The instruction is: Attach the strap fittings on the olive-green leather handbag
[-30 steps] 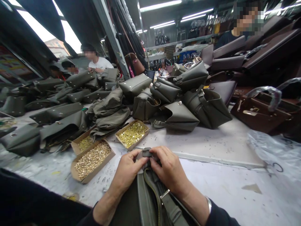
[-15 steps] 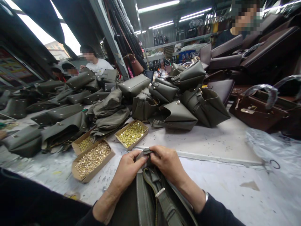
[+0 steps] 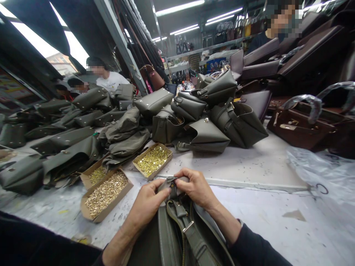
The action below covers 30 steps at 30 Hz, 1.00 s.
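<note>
An olive-green handbag (image 3: 149, 242) with a zip and a buckled strap (image 3: 194, 236) lies in front of me at the bottom of the view. My left hand (image 3: 148, 199) pinches the far end of the bag from the left, thumb on top. From the right, my right hand (image 3: 196, 188) grips the same end, its fingertips curled over the edge. Between my thumbs a small brass-coloured rivet shows on the leather. Just beyond my hands stands a cardboard tray (image 3: 134, 162) of gold rivets (image 3: 154, 159). What lies under my fingers is hidden.
Another cardboard tray (image 3: 126, 190) holds small gold metal pieces (image 3: 107, 194), left of my hands. Green bags (image 3: 210, 135) are piled across the back of the table. Brown handbags (image 3: 299, 127) and clear plastic (image 3: 324, 177) are at right. Co-workers (image 3: 111, 79) sit or stand behind the piles.
My thumbs and fingers have shifted slightly on the bag's end, and the leather between them now lies flatter with the rivet showing. The view has moved a little to the right.
</note>
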Available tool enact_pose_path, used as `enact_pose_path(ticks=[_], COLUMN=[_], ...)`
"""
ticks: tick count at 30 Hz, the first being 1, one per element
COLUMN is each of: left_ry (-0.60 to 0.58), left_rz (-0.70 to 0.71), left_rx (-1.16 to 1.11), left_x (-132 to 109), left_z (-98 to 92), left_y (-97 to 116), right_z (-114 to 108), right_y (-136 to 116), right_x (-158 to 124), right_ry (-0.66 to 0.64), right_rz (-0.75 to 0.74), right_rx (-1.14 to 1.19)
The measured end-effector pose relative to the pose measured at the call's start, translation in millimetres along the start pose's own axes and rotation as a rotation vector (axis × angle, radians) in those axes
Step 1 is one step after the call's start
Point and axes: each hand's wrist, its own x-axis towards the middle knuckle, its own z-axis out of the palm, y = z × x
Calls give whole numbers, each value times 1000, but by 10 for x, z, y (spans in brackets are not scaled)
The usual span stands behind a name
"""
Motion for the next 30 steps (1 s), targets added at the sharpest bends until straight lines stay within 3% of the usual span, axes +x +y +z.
enact_pose_path(ticks=[5, 16, 30], left_ry=[17, 96, -68], left_rz=[-7, -95, -204], left_rx=[40, -186, -581], left_x=[5, 3, 50], left_z=[13, 104, 73], left_y=[0, -74, -154], right_z=[-7, -19, 19], right_y=[5, 12, 205], right_x=[4, 6, 128], right_ry=[-8, -11, -117], right_rz=[-10, -38, -14], right_rx=[46, 79, 419])
